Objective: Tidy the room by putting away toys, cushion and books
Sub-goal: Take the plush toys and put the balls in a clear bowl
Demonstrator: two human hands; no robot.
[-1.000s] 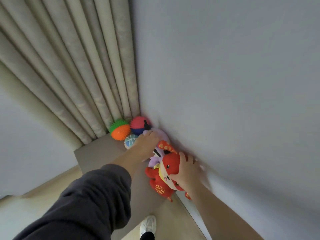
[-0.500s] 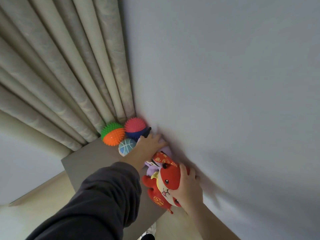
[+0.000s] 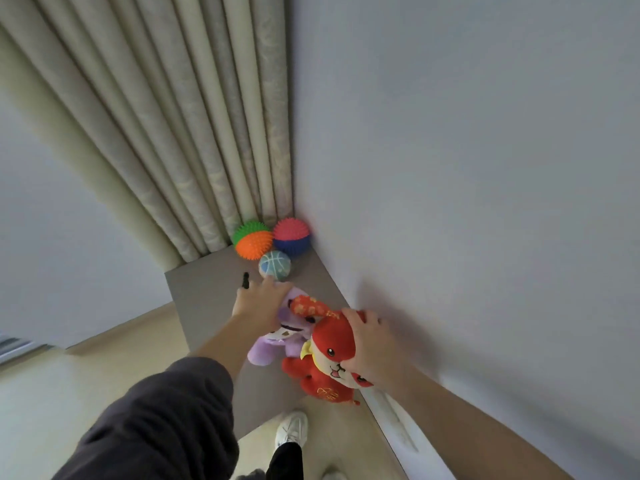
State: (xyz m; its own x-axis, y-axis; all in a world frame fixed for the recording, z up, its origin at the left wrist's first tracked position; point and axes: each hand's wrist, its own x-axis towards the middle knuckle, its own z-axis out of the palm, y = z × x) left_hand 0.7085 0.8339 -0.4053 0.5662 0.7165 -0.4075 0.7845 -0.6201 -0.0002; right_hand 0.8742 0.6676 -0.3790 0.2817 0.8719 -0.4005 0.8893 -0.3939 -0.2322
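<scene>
- Right hand (image 3: 372, 344): fingers are curled over the head of the red plush toy (image 3: 332, 355), which is gripped from above. The bare forearm is seen along the right side of the worktop (image 3: 207, 299).
- Left hand (image 3: 258, 299): laid on top of the purple plush toy (image 3: 277, 344) at the middle of the worktop. Whether the fingers are closed on it cannot be told. A dark sleeve (image 3: 166, 420) is worn on this arm.
- Red plush toy: held at the worktop's near right edge, partly overhanging it and touching the purple plush toy.
- Purple plush toy: placed on the worktop, partly covered by the left hand.
- Small black piece (image 3: 245, 280): seen over the worktop just beside the left hand, kind unclear.
- Blue basketball-patterned ball (image 3: 274, 266): set on the worktop, towards its far end.
- Green-and-orange spiky ball (image 3: 252, 240) and pink-and-blue spiky ball (image 3: 291, 236): lodged side by side in the worktop's far corner.
- Curtain (image 3: 173, 133): hung behind the worktop's far edge.
- Wall (image 3: 467, 168): met along the worktop's right side.
- White shoe (image 3: 291, 433): seen on the floor (image 3: 86, 382), below the worktop's near edge.
</scene>
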